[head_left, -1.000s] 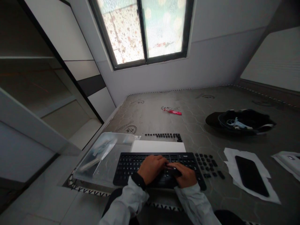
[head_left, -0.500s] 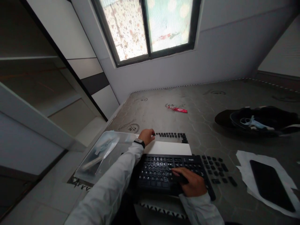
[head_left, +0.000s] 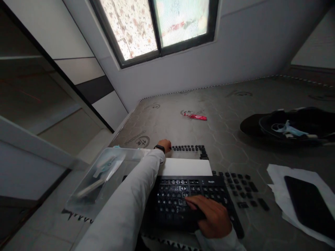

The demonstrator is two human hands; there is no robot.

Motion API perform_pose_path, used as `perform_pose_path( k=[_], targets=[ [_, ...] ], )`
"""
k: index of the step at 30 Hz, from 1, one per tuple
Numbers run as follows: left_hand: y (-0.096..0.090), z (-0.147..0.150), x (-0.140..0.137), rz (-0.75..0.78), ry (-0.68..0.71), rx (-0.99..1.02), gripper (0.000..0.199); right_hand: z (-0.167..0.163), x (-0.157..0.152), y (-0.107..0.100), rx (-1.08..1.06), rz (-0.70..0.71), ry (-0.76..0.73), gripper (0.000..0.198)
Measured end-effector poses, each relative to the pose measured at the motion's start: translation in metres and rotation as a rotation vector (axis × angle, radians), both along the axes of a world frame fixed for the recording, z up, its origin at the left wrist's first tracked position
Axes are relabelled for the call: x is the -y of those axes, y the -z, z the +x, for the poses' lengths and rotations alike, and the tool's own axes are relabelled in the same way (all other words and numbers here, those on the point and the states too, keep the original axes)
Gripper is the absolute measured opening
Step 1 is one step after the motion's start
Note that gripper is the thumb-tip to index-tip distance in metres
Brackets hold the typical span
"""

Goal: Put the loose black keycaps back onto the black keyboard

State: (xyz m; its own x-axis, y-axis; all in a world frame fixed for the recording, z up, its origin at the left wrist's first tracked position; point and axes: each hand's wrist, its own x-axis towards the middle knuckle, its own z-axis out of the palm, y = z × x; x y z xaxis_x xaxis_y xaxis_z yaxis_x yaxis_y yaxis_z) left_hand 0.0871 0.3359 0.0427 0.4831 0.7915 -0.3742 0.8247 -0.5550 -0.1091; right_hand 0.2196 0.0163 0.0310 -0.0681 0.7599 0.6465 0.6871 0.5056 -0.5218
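Note:
A black keyboard [head_left: 172,188] with most of its keycaps off lies in front of me, bare switches showing. My right hand [head_left: 213,215] rests over its lower right part. Its fingers are curled around something dark that blends into the keyboard, and the index finger points at the middle of the board. My left hand [head_left: 164,145] reaches past the keyboard to the left end of rows of loose black keycaps [head_left: 187,147]. Its fingers are bent and closed at the small dark pieces; the fingertips are mostly hidden. A white sheet [head_left: 187,167] lies between keyboard and keycaps.
To the left stands a clear plastic box [head_left: 107,174] with packets inside. More keycaps [head_left: 239,188] lie right of the keyboard. A phone [head_left: 310,205] rests on white paper [head_left: 277,177]. Further off are a red-handled tool [head_left: 196,116] and a black bag [head_left: 251,125] holding a mask.
The view has tilted and shifted slightly. My left arm stretches further across the white sheet, its hand still at the keycap row. My right hand stays over the keyboard with little movement.

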Motion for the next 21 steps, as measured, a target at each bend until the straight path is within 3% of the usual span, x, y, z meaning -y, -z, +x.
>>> perform_pose_path(
  k=[9,21],
  targets=[
    [0.021,0.007,-0.012,-0.030,0.024,-0.055,0.031,-0.001,-0.001,-0.007,-0.055,0.005,-0.008,0.024],
    [0.024,0.011,-0.014,-0.022,-0.003,-0.053,0.033,-0.002,-0.001,-0.003,-0.085,-0.025,-0.005,0.022]
  ],
)
